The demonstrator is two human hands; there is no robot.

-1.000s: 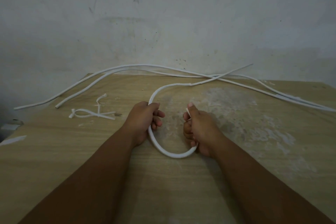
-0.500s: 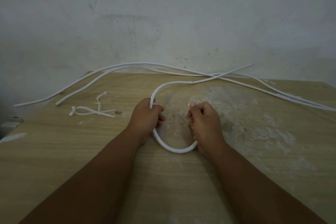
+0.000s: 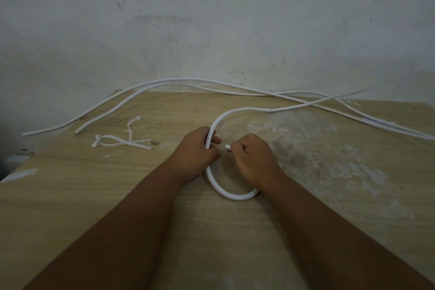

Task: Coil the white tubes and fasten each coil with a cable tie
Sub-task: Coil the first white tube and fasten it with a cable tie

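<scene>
1. Two hands are working at the middle of the wooden table (image 3: 70, 207), and I am monitoring them remotely through the head view.
2. The left hand (image 3: 196, 150) is gripping the white tube (image 3: 235, 196), its fingers curling round the section that is leading toward the table's far side.
3. The right hand (image 3: 255, 160) is clenching round the same tube near its cut end (image 3: 227, 146); that end is sticking out of the fist toward the left hand, and I am unable to tell whether it is touching it.
4. Between the two hands the tube is forming a U-shaped bend, with the lowest part lying on the table nearest me.
5. Beyond the left hand the tube is curving away and running right, crossing the spare tubes (image 3: 179, 80) toward the far right of the table.
6. The spare tubes are lying along the far edge, beside the wall (image 3: 211, 19), and one left end is reaching past the table's left edge.
7. The cable ties (image 3: 122, 142) are lying loose to the left of the left hand, well apart from the held tube.
</scene>
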